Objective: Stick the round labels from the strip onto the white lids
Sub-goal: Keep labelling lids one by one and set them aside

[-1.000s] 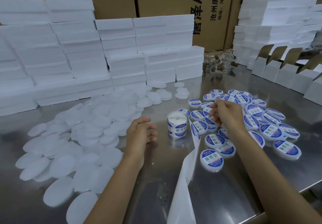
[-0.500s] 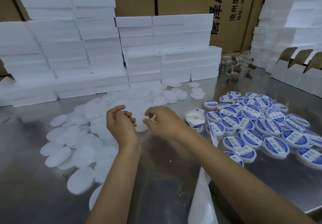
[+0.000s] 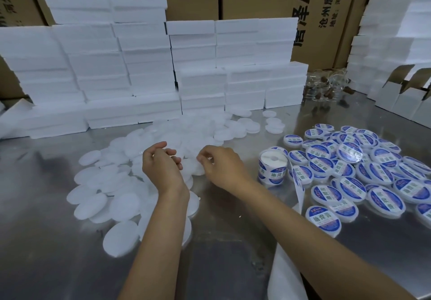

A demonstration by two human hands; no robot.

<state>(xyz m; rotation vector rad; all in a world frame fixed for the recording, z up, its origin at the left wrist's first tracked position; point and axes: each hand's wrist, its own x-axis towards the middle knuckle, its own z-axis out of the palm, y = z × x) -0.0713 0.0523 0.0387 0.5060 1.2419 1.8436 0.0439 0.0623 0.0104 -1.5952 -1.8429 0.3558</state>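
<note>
White round plastic lid is pinched between left hand and right hand, fingers curled, over the plain-lid pile. Label roll stands right, beside blue-labelled lids on steel table.

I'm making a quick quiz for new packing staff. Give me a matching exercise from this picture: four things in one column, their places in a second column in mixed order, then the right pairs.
Things:
1. label roll
2. plain white lids
3. labelled lids
4. white foam blocks

Places:
A. stacked at the back of the table
B. heaped on the right side of the table
C. standing upright between the right hand and the labelled heap
D. spread over the left and middle of the table

Pairs: 1-C, 2-D, 3-B, 4-A
</note>
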